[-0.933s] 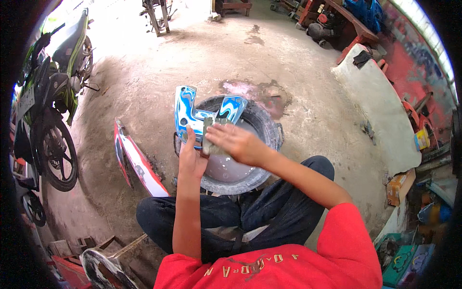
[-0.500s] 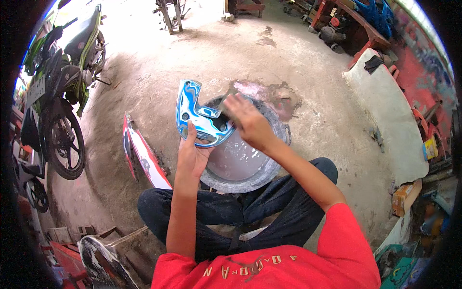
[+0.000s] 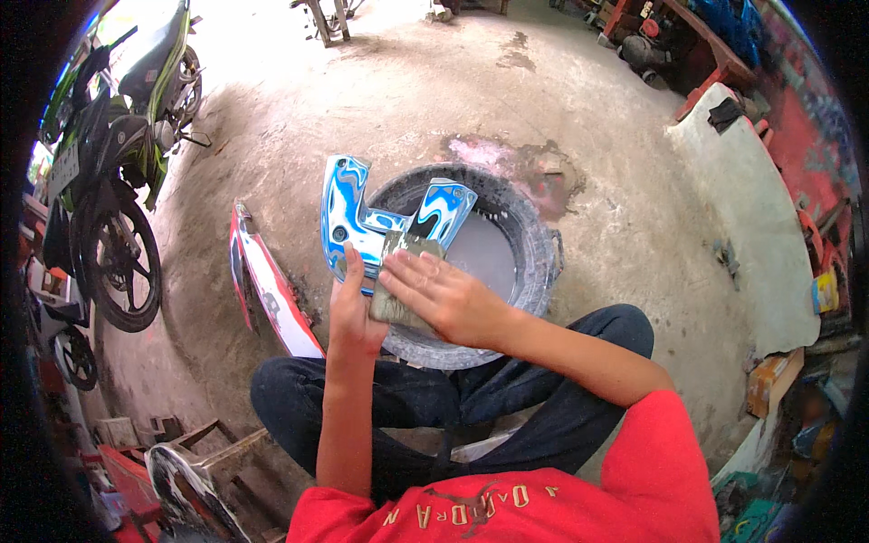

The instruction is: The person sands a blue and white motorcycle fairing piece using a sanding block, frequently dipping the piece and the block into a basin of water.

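My left hand grips a U-shaped motorcycle body panel from below, with the thumb up along its near edge. The panel's surface is swirled in blue, white and grey, with small holes in it. My right hand presses a grey-green sheet of sandpaper on the panel's near, curved part, its fingers laid together across the sheet. Beneath both hands stands a round dark basin with cloudy grey water. The panel covers the basin's left side, and the left hand's fingers are hidden under it.
A red and white body panel lies on the concrete floor left of my knees. Motorcycles stand along the left. To the right are a pale slab, a cardboard box and a red wooden bench. Wet patches mark the floor beyond the basin.
My right hand has come down and left from over the basin onto the panel, with the sandpaper now plainly visible under its fingers. The panel has shifted slightly left and turned in my left hand.
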A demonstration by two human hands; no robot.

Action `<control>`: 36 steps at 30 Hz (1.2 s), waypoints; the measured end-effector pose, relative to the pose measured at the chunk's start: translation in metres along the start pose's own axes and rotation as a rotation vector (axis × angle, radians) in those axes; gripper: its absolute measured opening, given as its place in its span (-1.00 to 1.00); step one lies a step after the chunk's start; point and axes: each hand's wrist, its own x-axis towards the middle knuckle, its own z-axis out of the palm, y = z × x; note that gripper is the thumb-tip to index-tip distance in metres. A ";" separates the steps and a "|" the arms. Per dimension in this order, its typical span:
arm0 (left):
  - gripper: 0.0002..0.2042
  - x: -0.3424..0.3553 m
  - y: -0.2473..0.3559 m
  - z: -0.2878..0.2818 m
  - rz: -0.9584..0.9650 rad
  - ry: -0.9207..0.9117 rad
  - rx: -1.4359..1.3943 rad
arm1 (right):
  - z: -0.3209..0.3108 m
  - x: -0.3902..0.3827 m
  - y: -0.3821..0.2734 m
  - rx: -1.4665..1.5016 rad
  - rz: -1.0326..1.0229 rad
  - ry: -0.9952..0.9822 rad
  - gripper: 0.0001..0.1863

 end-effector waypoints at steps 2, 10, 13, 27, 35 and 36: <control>-0.55 0.000 -0.003 0.000 -0.012 0.003 -0.023 | 0.003 -0.004 0.010 0.027 -0.042 -0.028 -0.45; -0.55 -0.007 0.001 0.010 -0.028 -0.035 -0.023 | 0.007 -0.004 -0.003 -0.014 0.038 0.074 -0.43; -0.56 -0.010 0.000 0.019 -0.016 -0.029 -0.002 | -0.013 0.002 0.018 -0.042 0.120 0.031 -0.43; -0.55 -0.025 0.005 0.027 0.020 -0.047 0.023 | -0.010 -0.008 0.017 -0.104 0.179 0.139 -0.40; -0.49 -0.024 -0.015 0.030 -0.003 -0.079 0.014 | -0.019 -0.025 0.042 -0.256 0.360 0.151 -0.44; -0.48 -0.025 -0.015 0.027 -0.003 -0.064 0.012 | -0.009 -0.027 0.034 -0.249 0.360 0.148 -0.44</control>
